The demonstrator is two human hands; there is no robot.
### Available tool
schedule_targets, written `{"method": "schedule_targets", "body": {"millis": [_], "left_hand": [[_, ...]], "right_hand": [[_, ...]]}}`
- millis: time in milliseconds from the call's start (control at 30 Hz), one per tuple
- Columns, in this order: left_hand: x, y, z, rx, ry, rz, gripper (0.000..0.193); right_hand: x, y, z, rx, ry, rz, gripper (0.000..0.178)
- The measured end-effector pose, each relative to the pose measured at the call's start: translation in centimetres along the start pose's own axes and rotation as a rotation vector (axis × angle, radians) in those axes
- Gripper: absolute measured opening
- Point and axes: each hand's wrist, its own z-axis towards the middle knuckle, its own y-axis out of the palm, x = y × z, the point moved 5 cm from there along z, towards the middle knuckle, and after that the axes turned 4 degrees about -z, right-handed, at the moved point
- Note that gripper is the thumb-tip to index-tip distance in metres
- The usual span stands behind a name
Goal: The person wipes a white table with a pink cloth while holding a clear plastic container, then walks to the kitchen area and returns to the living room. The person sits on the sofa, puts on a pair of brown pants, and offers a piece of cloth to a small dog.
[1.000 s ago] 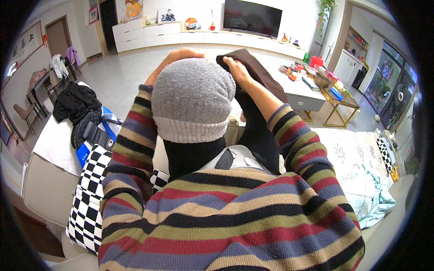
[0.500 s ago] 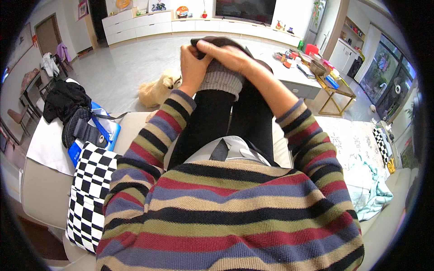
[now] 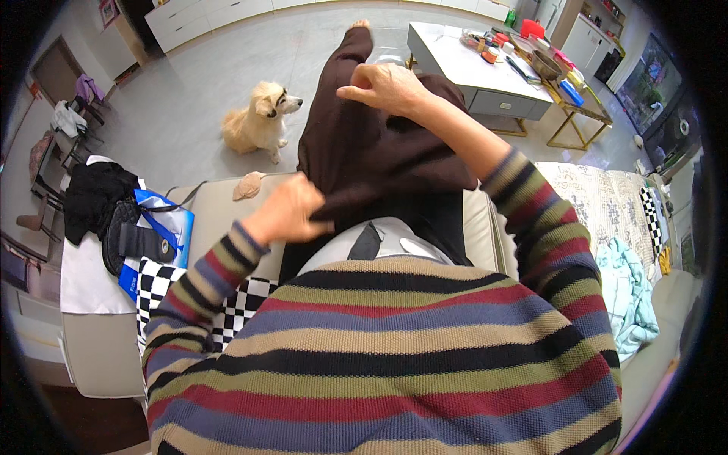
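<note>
Dark brown trousers (image 3: 345, 155) lie over my legs up to the thighs, with black leggings (image 3: 436, 216) showing above them. A bare foot (image 3: 359, 24) comes out of the far end of the left trouser leg. My left hand (image 3: 288, 211) is blurred by motion beside my left thigh, near the trousers' upper edge; its grip does not show clearly. Over the knees, my right hand (image 3: 385, 87) is closed, with its fingers curled under and the thumb pointing left. Whatever its fingers hold, if anything, is hidden.
A cream dog (image 3: 262, 121) sits on the floor to the left. I sit on a beige sofa (image 3: 227, 208) with a checkered cushion (image 3: 235, 311), a blue bag (image 3: 178, 220) and pale green cloth (image 3: 626, 296). A white table (image 3: 447, 57) with several items stands at far right.
The brown trousers now cover my legs, and the left leg has stretched out with its foot showing. My hands have parted, the left coming back toward my thigh. The dog has raised its head.
</note>
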Motion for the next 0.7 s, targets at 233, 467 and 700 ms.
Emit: {"method": "schedule_targets", "body": {"millis": [233, 467, 700], "left_hand": [[-5.4, -3.4, 0.9, -0.04, -0.409, -0.541, 0.033], [-14.4, -5.1, 3.5, 0.309, -0.48, -0.187, 0.035], [-15.8, -1.9, 4.7, 0.245, -0.4, -0.265, 0.024]], "right_hand": [[2.8, 9.6, -2.5, -0.274, 0.154, 0.105, 0.07], [-8.7, 5.9, -7.6, -0.526, -0.654, 0.193, 0.034], [-7.5, 4.5, -6.8, -0.449, -0.726, 0.116, 0.039]]}}
